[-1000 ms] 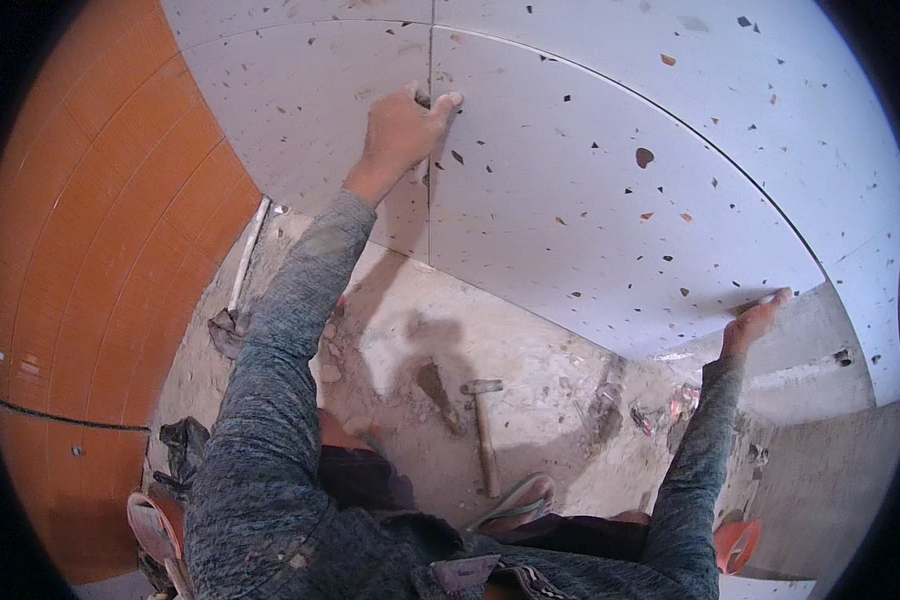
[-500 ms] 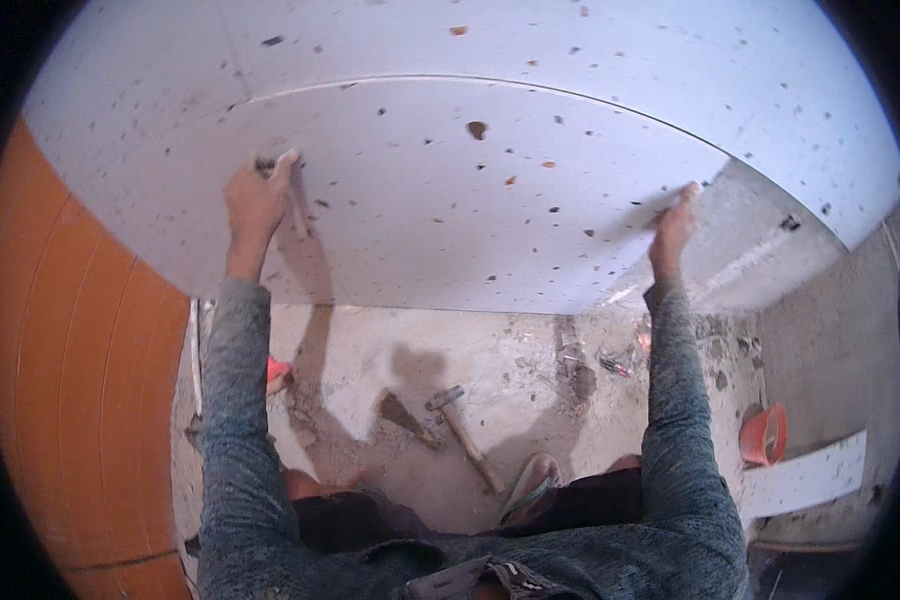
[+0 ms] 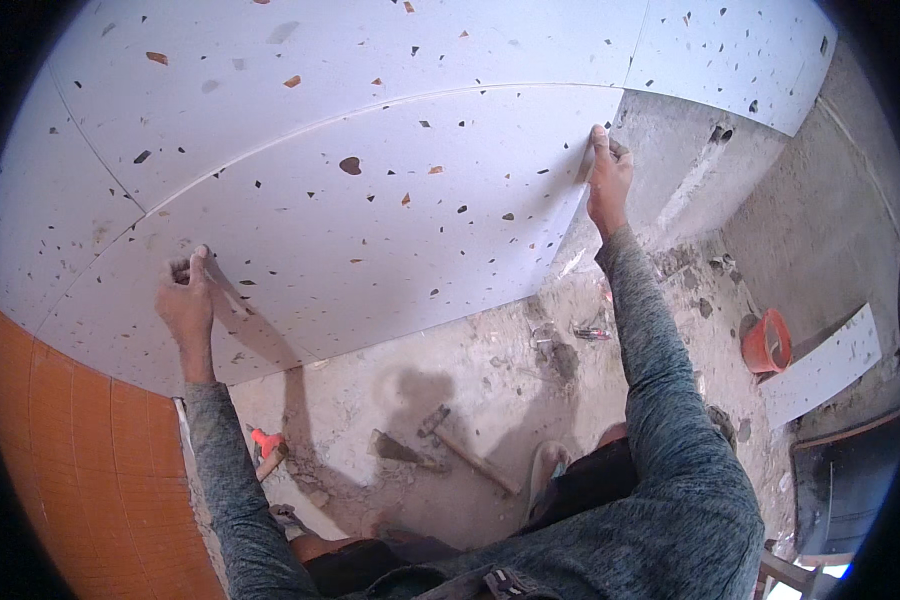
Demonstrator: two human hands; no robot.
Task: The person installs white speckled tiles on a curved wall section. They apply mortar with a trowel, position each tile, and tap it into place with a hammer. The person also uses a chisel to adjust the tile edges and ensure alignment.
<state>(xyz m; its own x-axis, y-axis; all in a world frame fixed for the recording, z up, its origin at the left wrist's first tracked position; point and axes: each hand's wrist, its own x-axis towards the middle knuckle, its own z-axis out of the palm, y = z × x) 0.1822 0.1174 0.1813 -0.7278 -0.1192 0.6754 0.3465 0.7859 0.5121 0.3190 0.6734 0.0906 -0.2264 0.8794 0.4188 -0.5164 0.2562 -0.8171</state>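
Note:
A large white wall tile [image 3: 390, 240] with black, brown and orange chips stands against the wall, its upper edge along a seam with the tiles above. My left hand [image 3: 185, 305] is by the tile's lower left part, fingers curled and thumb up; whatever lies inside them is hidden. At the tile's right edge, my right hand [image 3: 610, 185] is closed, with its thumb by the upper right corner and its fingers bent around the edge.
Bare cement wall [image 3: 700, 160] shows right of the tile. On the dusty floor lie a hammer [image 3: 470, 450], a trowel-like tool [image 3: 400, 450] and a red-handled tool [image 3: 267, 442]. An orange bucket [image 3: 767, 343] stands near a tile offcut [image 3: 825, 370]. Orange wall panels [image 3: 90, 460] rise at left.
The view has swung, so the tile looks tilted. My left hand sits lower in the picture and my right hand higher, still at the tile's right edge.

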